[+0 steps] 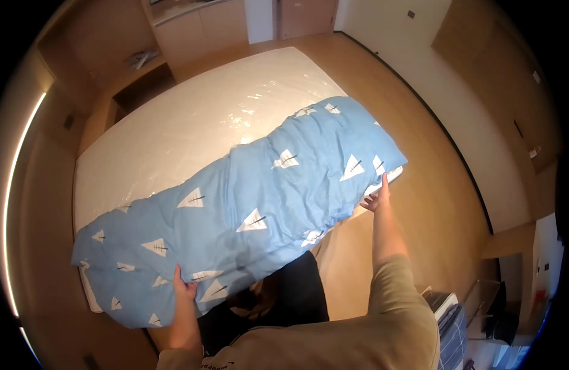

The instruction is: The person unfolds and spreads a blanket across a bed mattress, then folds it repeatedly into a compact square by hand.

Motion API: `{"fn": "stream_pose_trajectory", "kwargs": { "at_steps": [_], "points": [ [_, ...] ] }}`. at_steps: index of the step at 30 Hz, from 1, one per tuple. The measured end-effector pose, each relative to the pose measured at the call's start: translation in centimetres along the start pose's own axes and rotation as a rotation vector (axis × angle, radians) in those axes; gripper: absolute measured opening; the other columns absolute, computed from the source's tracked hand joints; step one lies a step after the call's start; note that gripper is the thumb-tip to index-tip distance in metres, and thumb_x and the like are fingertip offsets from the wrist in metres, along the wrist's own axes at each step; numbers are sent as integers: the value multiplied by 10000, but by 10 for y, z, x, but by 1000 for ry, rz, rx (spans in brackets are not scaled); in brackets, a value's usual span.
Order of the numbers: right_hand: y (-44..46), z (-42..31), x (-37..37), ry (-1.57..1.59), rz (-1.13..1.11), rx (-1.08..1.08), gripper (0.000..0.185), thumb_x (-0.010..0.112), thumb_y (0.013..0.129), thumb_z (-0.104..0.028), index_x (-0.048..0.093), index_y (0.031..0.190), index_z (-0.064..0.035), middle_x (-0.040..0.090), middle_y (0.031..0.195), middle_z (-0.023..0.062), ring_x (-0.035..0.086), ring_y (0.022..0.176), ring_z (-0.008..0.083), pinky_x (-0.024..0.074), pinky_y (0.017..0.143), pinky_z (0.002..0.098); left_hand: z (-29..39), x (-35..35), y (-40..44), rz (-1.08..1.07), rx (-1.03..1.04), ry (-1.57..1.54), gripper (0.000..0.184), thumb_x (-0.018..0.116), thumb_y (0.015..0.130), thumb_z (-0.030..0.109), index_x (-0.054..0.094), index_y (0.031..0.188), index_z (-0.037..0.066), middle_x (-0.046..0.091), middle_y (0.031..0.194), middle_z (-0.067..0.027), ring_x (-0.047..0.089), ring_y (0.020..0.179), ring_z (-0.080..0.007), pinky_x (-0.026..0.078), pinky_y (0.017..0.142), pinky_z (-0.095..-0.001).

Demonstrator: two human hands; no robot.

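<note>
A blue quilt with white tree-like shapes lies bunched lengthwise over the near side of a plastic-covered mattress. At its near edge, toward the left, my left hand is closed on the fabric, with some fingers hidden by the folds. My right hand is by the quilt's right end, next to the mattress corner. Its fingers are spread below the edge, and one digit points up against the quilt.
Wooden cabinets stand beyond the bed. Wooden floor runs along its right side to a pale wall. A dark checked cloth lies at the lower right, near a chair. A light strip glows at the left.
</note>
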State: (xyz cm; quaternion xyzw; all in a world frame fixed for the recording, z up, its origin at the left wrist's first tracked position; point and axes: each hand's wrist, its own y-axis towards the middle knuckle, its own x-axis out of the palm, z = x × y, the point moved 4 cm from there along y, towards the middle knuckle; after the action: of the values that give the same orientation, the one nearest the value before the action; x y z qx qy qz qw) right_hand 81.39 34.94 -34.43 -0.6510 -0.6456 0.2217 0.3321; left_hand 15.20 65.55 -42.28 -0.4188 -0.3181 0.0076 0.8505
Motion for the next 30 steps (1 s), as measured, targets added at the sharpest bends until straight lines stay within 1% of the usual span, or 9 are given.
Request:
{"fn": "stream_pose_trajectory", "kwargs": {
  "at_steps": [4, 7, 11, 14, 17, 19, 21, 27, 30],
  "points": [
    [32, -3, 64, 132, -570, -15, 907, 551, 791, -691, 338, 1434, -88, 400, 1408, 229, 392, 1299, 377, 309, 1041, 591, -6, -2, 8, 81, 101, 125, 571, 584, 916, 356, 401, 1363, 52, 470, 1364, -144, 503, 1190, -354, 451, 946, -555],
    [140, -25, 85, 63, -496, -379, 582, 675, 829, -308, 473, 1328, -86, 543, 1286, 157, 536, 1155, 358, 429, 968, 496, -8, -13, 15, 111, 138, 188, 557, 583, 917, 351, 410, 1352, 50, 484, 1347, -140, 511, 1180, -351, 469, 924, -541],
    [-12, -120, 128, -564, -281, -1413, 425, 667, 784, -122, 553, 1183, -32, 617, 1111, 217, 596, 1047, 321, 467, 889, 401, -13, -26, 25, 114, 90, 173, 536, 588, 914, 347, 427, 1330, 50, 503, 1318, -132, 526, 1156, -346, 487, 897, -513],
    [-54, -132, 116, -977, -348, -1808, 378, 599, 785, -84, 566, 1158, -36, 610, 1076, 251, 588, 1056, 358, 459, 880, 407, -10, -22, 25, 83, 94, 150, 536, 600, 905, 357, 437, 1311, 47, 510, 1304, -131, 541, 1123, -340, 493, 878, -503],
    [-7, -114, 68, -589, -37, -1437, 440, 544, 779, -72, 517, 1217, -42, 602, 1116, 246, 552, 1114, 404, 411, 957, 412, -3, -43, 34, 81, 67, 179, 567, 618, 880, 402, 447, 1297, 59, 520, 1286, -126, 555, 1083, -333, 497, 853, -506],
    [112, -81, 24, -564, -2, -1438, 516, 571, 819, -130, 445, 1300, 6, 589, 1190, 229, 544, 1144, 390, 399, 980, 408, -1, -47, 37, 90, 49, 196, 596, 628, 858, 444, 453, 1292, 74, 528, 1273, -121, 558, 1066, -330, 491, 848, -516],
    [173, -34, -6, -608, 120, -998, 523, 592, 862, -263, 494, 1267, 53, 549, 1240, 263, 536, 1155, 364, 405, 972, 392, 0, -24, 23, 99, 40, 190, 626, 633, 836, 487, 458, 1289, 90, 534, 1262, -115, 554, 1060, -327, 477, 856, -532],
    [185, -21, -15, -282, 284, -745, 638, 553, 892, -465, 554, 1174, 107, 571, 1234, 247, 569, 1128, 324, 444, 939, 439, 18, 5, 5, -94, 49, 156, 688, 601, 840, 514, 416, 1361, 105, 493, 1347, -112, 480, 1203, -340, 364, 988, -589],
    [138, -44, 10, 18, 9, -364, 582, 562, 902, -428, 560, 1179, 84, 604, 1196, 210, 589, 1096, 297, 457, 920, 437, 51, -4, 25, -1, 250, -32, 651, 584, 862, 478, 429, 1364, 94, 484, 1370, -105, 477, 1227, -315, 367, 1022, -538]
  ]
}}
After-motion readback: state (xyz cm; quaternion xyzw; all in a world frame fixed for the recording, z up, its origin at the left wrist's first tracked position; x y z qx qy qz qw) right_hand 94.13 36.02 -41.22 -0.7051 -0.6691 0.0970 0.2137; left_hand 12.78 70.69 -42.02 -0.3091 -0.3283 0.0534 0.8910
